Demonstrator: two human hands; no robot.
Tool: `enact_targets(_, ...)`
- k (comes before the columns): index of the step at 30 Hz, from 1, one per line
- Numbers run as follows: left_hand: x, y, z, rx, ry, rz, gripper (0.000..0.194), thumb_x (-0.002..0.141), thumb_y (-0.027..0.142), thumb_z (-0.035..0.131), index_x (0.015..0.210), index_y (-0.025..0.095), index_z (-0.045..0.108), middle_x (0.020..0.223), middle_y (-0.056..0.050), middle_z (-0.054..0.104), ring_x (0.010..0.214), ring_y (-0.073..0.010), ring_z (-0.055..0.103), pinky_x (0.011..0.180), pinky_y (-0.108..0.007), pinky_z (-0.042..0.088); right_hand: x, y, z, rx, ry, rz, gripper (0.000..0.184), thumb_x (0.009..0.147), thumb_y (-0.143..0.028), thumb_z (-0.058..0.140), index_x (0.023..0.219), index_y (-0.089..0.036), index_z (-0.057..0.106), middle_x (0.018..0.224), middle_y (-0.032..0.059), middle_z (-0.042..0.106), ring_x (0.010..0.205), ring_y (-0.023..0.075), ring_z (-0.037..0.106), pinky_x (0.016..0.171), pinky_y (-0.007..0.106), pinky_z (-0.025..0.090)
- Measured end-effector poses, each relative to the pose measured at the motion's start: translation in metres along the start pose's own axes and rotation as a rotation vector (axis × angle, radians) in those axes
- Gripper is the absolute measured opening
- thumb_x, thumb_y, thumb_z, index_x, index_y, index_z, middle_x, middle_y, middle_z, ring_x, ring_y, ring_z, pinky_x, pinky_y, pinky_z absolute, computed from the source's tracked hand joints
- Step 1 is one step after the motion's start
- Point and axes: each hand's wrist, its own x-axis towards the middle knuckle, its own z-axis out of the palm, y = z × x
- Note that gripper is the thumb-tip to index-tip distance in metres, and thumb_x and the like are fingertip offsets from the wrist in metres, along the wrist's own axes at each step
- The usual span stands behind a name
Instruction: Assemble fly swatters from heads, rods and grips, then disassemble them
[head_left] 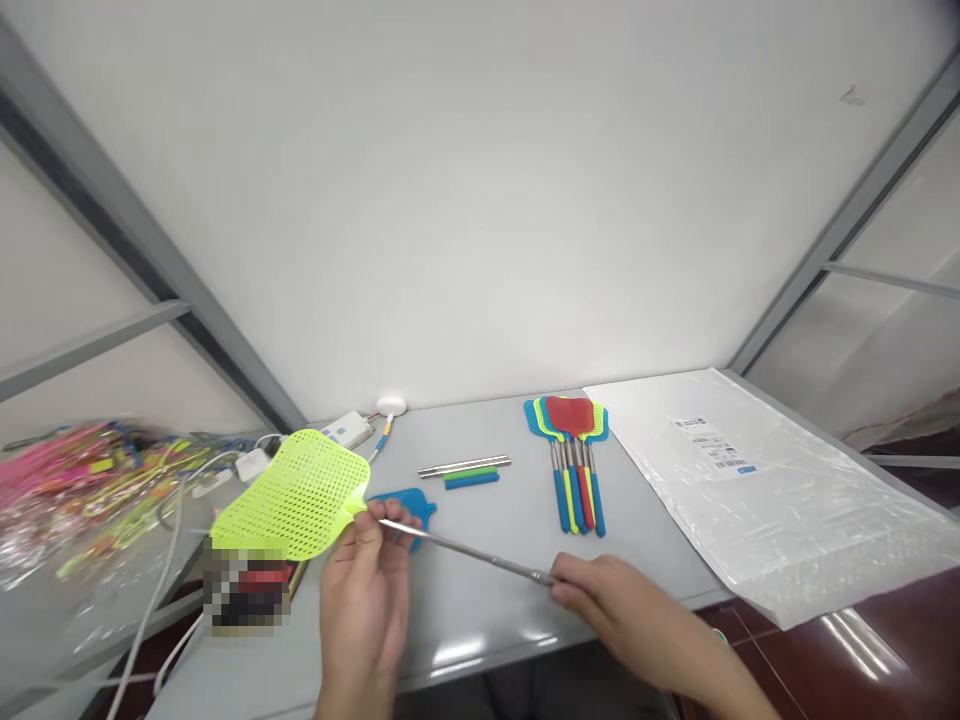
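Observation:
A yellow-green fly swatter [289, 500] with a perforated head is held up above the table, its head to the left. My left hand [366, 605] pinches it at the neck, where the head meets the metal rod [472, 553]. At the rod's other end, my right hand [637, 620] is closed round it; any grip sleeve there is hidden by the fingers. Behind my left hand lies a blue swatter head [424, 508], partly covered. Beyond, two bare metal rods [465, 467] lie beside a green sleeve [472, 473] and a blue sleeve [472, 481].
Several finished-looking swatters [574, 415], red, blue and yellow-green, lie overlapped on the grey table [495, 620]. To their right is a white plastic mailer [750, 510] with a label. Plastic-bagged colourful items [97, 480], cables and a power strip [349, 430] are at left.

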Motion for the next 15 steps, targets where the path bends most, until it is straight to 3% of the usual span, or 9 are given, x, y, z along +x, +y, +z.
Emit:
enact_targets(4, -0.04, -0.013, 0.004, -0.08, 0.048, -0.013, 0.028, 0.075, 0.042, 0.078, 0.084, 0.017, 0.066, 0.087, 0.0, 0.062, 0.08, -0.0119, 0.059, 0.073, -0.026, 0.053, -0.014, -0.005, -0.022, -0.086, 0.063, -0.041, 0.03, 0.098, -0.042, 0.041, 0.079, -0.025, 0.057, 0.076, 0.0007, 0.063, 0.072, 0.0184, 0.057, 0.063, 0.027, 0.037)
enact_targets(6, -0.065, -0.022, 0.008, -0.064, -0.043, -0.069, 0.025, 0.079, 0.041, 0.075, 0.088, 0.019, 0.067, 0.088, -0.001, 0.064, 0.082, -0.0123, 0.06, 0.074, -0.026, 0.052, -0.021, -0.012, -0.023, -0.147, 0.113, -0.053, 0.031, 0.098, -0.042, 0.04, 0.078, -0.025, 0.057, 0.076, 0.0014, 0.064, 0.07, 0.019, 0.057, 0.062, 0.028, 0.037)
enact_targets(12, -0.131, -0.025, 0.017, -0.01, -0.232, -0.097, 0.029, 0.089, 0.046, 0.062, 0.084, 0.018, 0.068, 0.093, -0.006, 0.069, 0.093, -0.0188, 0.064, 0.085, -0.033, 0.05, -0.041, -0.04, 0.007, -0.2, 0.18, -0.207, 0.032, 0.099, -0.042, 0.039, 0.078, -0.025, 0.056, 0.071, 0.0014, 0.063, 0.065, 0.0182, 0.056, 0.058, 0.029, 0.035)
enact_targets(15, -0.149, -0.018, 0.013, -0.06, -0.209, -0.022, 0.027, 0.089, 0.043, 0.062, 0.081, 0.018, 0.066, 0.085, -0.004, 0.068, 0.087, -0.0172, 0.064, 0.085, -0.033, 0.049, -0.048, -0.046, 0.022, -0.252, 0.173, -0.253, 0.034, 0.1, -0.043, 0.037, 0.078, -0.025, 0.054, 0.067, 0.0, 0.062, 0.061, 0.017, 0.055, 0.057, 0.028, 0.033)
